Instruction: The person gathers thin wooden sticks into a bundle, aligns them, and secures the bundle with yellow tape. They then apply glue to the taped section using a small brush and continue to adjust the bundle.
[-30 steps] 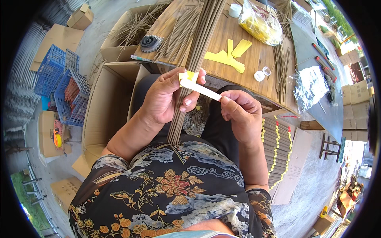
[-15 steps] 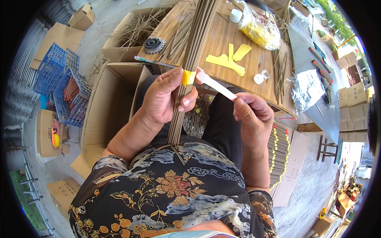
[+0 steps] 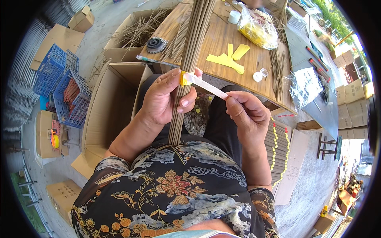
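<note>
Wooden table (image 3: 222, 43): set ahead of the person, its near edge just beyond the knees; loose sticks, a tied clear bag of yellow pieces (image 3: 257, 28) and a dark toothed wheel (image 3: 156, 44) are carried on it.
Cardboard box (image 3: 109, 107): stood open on the floor at the person's left, beside the table.
Blue crates (image 3: 59, 85): placed farther left, well apart from the hands.
Stick bundle (image 3: 190, 67): a long sheaf of thin brown sticks, held nearly upright over the lap, its lower end against the patterned blouse and its upper end reaching across the table.
Banded bundles (image 3: 277, 148): finished sheaves stacked at the person's right, marked with yellow bands.
Left hand (image 3: 164, 99): clenched around the stick bundle at mid-length, thumb pressed at the yellow band.
Right hand (image 3: 248, 115): closed in a pinch on the free end of the strip (thumb and forefinger meeting on it).
Yellow strips (image 3: 228, 59): cut pieces laid loose on the table, near the bundle.
Paper strip (image 3: 206, 84): a pale strip stretched taut from the yellow band on the bundle to the right hand.
</note>
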